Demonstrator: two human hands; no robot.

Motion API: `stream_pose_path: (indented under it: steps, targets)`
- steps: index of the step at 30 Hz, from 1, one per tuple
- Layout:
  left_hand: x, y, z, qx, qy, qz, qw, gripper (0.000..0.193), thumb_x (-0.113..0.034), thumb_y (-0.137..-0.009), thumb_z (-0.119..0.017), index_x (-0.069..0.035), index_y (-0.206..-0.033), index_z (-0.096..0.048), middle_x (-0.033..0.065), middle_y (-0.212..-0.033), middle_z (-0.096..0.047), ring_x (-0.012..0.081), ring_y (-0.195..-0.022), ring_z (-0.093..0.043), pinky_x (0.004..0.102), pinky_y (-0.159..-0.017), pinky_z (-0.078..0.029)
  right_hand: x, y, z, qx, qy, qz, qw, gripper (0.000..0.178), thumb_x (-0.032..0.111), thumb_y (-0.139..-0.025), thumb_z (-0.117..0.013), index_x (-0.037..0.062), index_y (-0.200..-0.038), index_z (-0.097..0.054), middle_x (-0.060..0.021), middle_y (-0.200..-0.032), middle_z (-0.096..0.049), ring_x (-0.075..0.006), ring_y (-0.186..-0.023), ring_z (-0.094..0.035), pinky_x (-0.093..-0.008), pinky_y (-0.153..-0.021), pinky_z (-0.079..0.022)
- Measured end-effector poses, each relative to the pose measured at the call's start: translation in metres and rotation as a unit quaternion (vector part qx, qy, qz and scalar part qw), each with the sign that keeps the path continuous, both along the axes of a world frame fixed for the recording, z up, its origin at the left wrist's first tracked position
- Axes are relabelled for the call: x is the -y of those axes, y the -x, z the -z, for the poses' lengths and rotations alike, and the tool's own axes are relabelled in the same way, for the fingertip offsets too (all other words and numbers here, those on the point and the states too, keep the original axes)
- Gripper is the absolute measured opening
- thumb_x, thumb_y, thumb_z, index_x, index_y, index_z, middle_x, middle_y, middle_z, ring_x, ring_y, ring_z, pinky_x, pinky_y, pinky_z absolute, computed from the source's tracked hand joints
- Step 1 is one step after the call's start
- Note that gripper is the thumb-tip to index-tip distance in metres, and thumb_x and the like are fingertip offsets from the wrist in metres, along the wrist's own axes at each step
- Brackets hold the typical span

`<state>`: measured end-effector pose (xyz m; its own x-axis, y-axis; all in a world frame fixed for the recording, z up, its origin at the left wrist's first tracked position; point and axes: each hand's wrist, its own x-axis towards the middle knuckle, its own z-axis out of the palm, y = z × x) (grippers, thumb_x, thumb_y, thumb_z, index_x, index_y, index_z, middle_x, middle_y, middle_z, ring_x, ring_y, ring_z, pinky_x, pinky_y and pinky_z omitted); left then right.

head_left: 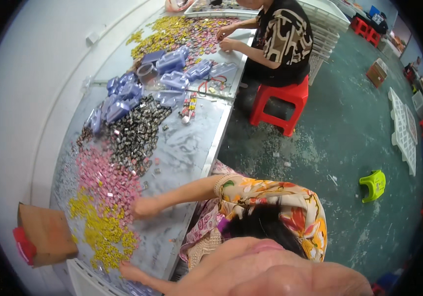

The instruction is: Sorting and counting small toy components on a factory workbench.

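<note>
Small pink pieces (104, 180) lie heaped on the grey table (192, 143) in front of me, running into a spread of small yellow pieces (100, 232). My right hand (146, 207) is at the near edge, where the two colours meet; its fingers are blurred, so I cannot tell whether they pinch anything. My left hand (131, 271) is beside the lower edge of the yellow spread (its grip I cannot tell either). Next to the pink heap lie dark pieces (137, 128), then bluish plastic trays (172, 61). A cardboard box (46, 232) stands past the yellow. Farther along, a co-worker (290, 34) sits on a red stool (280, 98), both hands over more pieces.
</note>
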<state>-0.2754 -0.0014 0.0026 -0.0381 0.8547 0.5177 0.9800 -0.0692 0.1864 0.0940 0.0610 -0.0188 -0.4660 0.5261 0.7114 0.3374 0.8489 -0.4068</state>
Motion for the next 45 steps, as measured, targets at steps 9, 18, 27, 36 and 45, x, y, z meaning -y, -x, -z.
stream_pose_path:
  steps: [9, 18, 27, 36, 45]
  targets:
    - [-0.013, -0.011, -0.009, 0.037, 0.106, -0.099, 0.989, 0.023, -0.02, -0.096, -0.068, 0.001, -0.106, -0.072, 0.0201, -0.107, -0.072, 0.036, -0.092, -0.068, 0.0444, -0.078, -0.053, 0.043, -0.007, -0.001, 0.06, 0.072, -0.008, 0.996, 0.014, 0.023, -0.075, -0.066, 0.0112, -0.079, -0.072, -0.0158, -0.073, -0.068, -0.0396, -0.07, -0.065, -0.0523, -0.061, -0.051]
    - [0.012, -0.082, -0.035, 0.109, -0.051, 0.025, 0.992, 0.016, -0.016, -0.09, -0.076, 0.0, -0.092, -0.072, 0.0153, -0.089, -0.071, 0.0325, -0.079, -0.066, 0.044, -0.07, -0.052, 0.068, -0.021, 0.013, -0.015, 0.112, -0.053, 0.992, 0.023, 0.022, -0.085, -0.066, 0.0061, -0.1, -0.074, -0.0175, -0.088, -0.072, -0.0372, -0.073, -0.069, -0.0478, -0.064, -0.053]
    - [0.067, -0.287, -0.018, 0.111, 0.052, 0.4, 0.908, 0.008, -0.004, -0.086, -0.073, -0.003, -0.094, -0.072, 0.0127, -0.095, -0.071, 0.0341, -0.088, -0.065, 0.0441, -0.08, -0.052, 0.093, -0.089, -0.004, -0.217, 0.411, 0.058, 0.883, 0.035, 0.031, -0.102, -0.058, 0.0037, -0.122, -0.068, -0.0168, -0.099, -0.074, -0.0306, -0.081, -0.071, -0.0402, -0.077, -0.055]
    - [0.049, -0.312, 0.0, 0.168, 0.257, 0.413, 0.857, 0.016, -0.008, -0.081, -0.079, -0.003, -0.094, -0.072, 0.013, -0.096, -0.07, 0.0342, -0.089, -0.065, 0.0439, -0.08, -0.052, 0.112, -0.136, 0.004, -0.068, 0.28, 0.159, 0.944, 0.026, 0.02, -0.093, -0.069, 0.0052, -0.115, -0.069, -0.0138, -0.095, -0.069, -0.0347, -0.09, -0.068, -0.044, -0.077, -0.054]
    - [-0.034, -0.278, -0.035, 0.242, 0.157, 0.382, 0.878, 0.013, -0.007, -0.084, -0.082, -0.002, -0.092, -0.074, 0.0114, -0.097, -0.072, 0.0306, -0.08, -0.068, 0.0418, -0.077, -0.056, 0.109, -0.143, -0.02, -0.041, 0.3, 0.145, 0.942, 0.022, 0.015, -0.093, -0.069, 0.0059, -0.114, -0.068, -0.0111, -0.095, -0.066, -0.0322, -0.087, -0.066, -0.0428, -0.073, -0.054]
